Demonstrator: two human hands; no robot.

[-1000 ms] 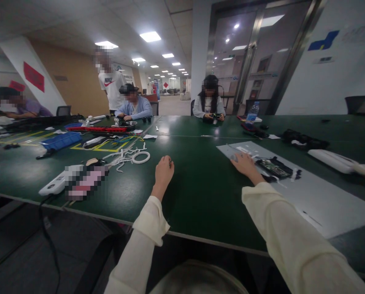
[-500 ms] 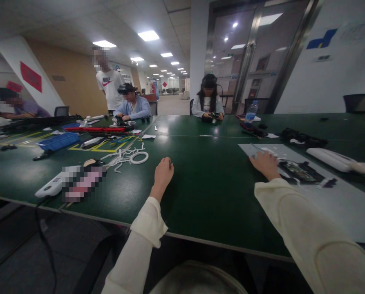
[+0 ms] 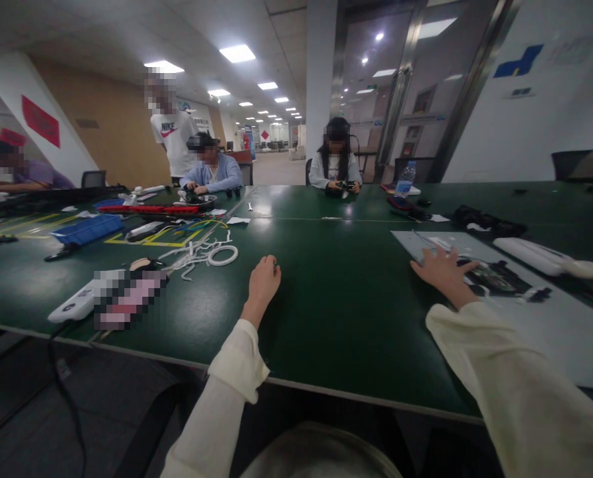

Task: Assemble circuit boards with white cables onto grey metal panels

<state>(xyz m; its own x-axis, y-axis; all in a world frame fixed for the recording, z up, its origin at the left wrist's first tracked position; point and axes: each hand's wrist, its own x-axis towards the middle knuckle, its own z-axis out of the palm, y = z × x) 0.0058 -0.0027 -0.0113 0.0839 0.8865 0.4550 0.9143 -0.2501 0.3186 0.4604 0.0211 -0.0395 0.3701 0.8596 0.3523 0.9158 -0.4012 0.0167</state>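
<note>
My left hand (image 3: 265,282) rests over the green table (image 3: 326,332) with its fingers curled closed. A small dark spot shows at its fingertips, too small to name. On the right, my right hand (image 3: 445,273) is spread flat above the grey mat (image 3: 555,338), its fingers apart and nothing gripped in them. Beside its fingertips lies a dark opened device with a circuit board (image 3: 498,275), partly behind the hand. Some small pale bits near the fingers are too blurred to identify.
White cable strips and a ring (image 3: 222,255) lie left of my left hand. A white power bank-like box (image 3: 84,299), a blue tray (image 3: 87,229), a water bottle (image 3: 406,179) and a long white casing (image 3: 528,255) are around. Co-workers (image 3: 337,162) sit across the table.
My right hand has shifted right and its fingers have spread wider over the mat. My left hand keeps its curled pose. The whole view has shifted slightly.
</note>
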